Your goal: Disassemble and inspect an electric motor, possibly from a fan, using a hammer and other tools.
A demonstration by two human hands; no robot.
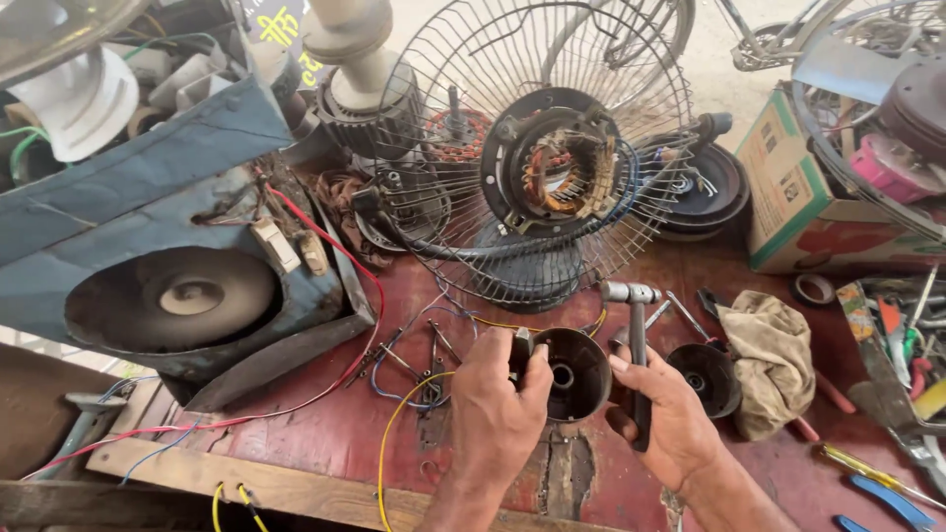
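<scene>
My left hand [496, 409] grips a dark round cup-shaped motor cover [572, 372] by its left rim, its hollow side facing me. My right hand [670, 419] holds a small hammer [636, 340] by the black handle, its metal head up above the cover's right edge. Just beyond stands a fan with a wire guard [537, 148] and an exposed copper-wound motor [559, 172]. A second dark round cover [706, 377] lies on the red table [335, 424] to the right of my hands.
A blue-grey speaker box [168, 266] fills the left. Loose wires [394, 374] and small tools lie by my left hand. A dirty rag [774, 355], a cardboard box [803, 197], pliers and screwdrivers [887, 365] crowd the right. More fan parts stand behind.
</scene>
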